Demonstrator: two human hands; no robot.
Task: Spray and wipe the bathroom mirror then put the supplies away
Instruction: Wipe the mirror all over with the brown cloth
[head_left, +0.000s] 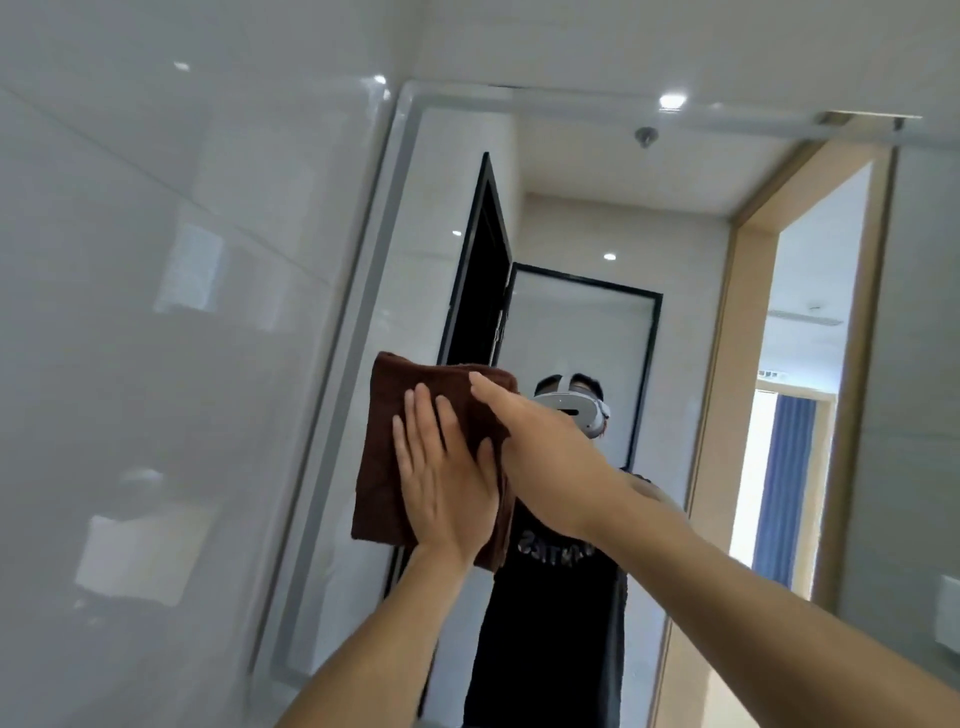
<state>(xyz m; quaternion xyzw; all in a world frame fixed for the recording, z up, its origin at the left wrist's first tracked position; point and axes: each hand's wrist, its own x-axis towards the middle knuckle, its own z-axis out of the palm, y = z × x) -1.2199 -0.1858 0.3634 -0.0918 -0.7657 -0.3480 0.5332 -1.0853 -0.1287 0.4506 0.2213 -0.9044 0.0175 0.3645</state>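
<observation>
Both flat: left hand (447, 483) and right hand (540, 462), fingers straight, press brown cloth (384, 457) near mirror (597, 338) left edge; keep even pressure, overlap passes.

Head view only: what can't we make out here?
- Spray bottle: nowhere in the head view.
- Mirror glass behind the brown cloth: covered by it, so wet or dry is unknown.
- Right hand fingers: mostly hidden, seen from behind.
- Mirror's lower edge: cut off by the frame.
- Left hand lies flat on the cloth.
</observation>
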